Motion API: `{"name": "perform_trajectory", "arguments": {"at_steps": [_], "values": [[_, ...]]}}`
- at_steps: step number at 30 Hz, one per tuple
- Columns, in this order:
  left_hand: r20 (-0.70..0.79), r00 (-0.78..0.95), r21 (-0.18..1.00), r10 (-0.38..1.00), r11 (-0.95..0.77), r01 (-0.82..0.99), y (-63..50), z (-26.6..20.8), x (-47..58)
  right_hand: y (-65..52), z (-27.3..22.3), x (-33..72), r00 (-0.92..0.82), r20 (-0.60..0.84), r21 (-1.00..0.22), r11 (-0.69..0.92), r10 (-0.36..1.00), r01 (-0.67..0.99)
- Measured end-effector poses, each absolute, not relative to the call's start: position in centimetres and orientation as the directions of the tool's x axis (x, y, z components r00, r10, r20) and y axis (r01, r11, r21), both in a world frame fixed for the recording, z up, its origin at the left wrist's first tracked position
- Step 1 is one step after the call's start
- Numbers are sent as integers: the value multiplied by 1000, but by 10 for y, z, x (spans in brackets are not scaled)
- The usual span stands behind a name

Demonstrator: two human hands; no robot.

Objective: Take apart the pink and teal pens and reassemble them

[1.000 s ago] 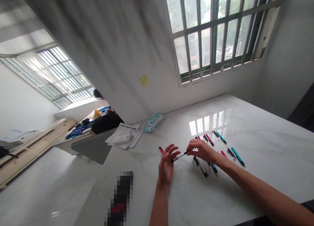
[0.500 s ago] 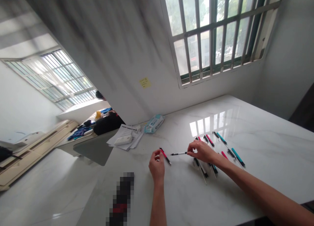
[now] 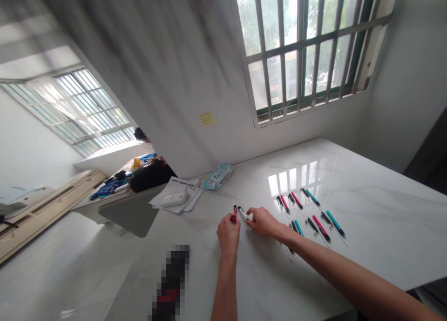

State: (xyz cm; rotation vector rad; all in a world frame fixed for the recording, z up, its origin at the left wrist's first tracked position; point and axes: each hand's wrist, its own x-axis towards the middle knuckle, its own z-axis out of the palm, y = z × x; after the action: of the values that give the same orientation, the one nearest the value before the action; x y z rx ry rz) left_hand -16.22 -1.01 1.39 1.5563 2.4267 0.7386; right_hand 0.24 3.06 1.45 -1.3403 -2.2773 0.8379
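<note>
My left hand (image 3: 228,230) is closed around a red pen (image 3: 235,211) with a dark end, which now stands nearly upright in the view. Just right of it, a white pen with a black end (image 3: 242,213) slants down into the fingertips of my right hand (image 3: 262,222). The two pens' upper ends are close together; whether they touch is hard to see. Right of my hands lie taken-apart pens in small groups: pink barrels (image 3: 296,200), teal barrels (image 3: 335,222), black parts (image 3: 312,225) and thin white refills. My right forearm covers some of them.
A pack of wipes (image 3: 218,177) and papers (image 3: 167,191) with a white device on top lie at the table's (image 3: 377,204) back left. A yellow note (image 3: 207,119) sticks to the wall. A blurred dark object (image 3: 171,284) is at lower left.
My right hand has moved left with the white pen, away from the pen parts and up to my left hand. The red pen has turned from slanting to nearly upright.
</note>
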Motion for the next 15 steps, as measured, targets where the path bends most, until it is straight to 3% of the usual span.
{"name": "perform_trajectory", "arguments": {"at_steps": [15], "values": [[161, -426, 567, 890, 270, 778, -10, 10, -167, 33, 15, -44, -448, -5, -583, 361, 894, 728]]}}
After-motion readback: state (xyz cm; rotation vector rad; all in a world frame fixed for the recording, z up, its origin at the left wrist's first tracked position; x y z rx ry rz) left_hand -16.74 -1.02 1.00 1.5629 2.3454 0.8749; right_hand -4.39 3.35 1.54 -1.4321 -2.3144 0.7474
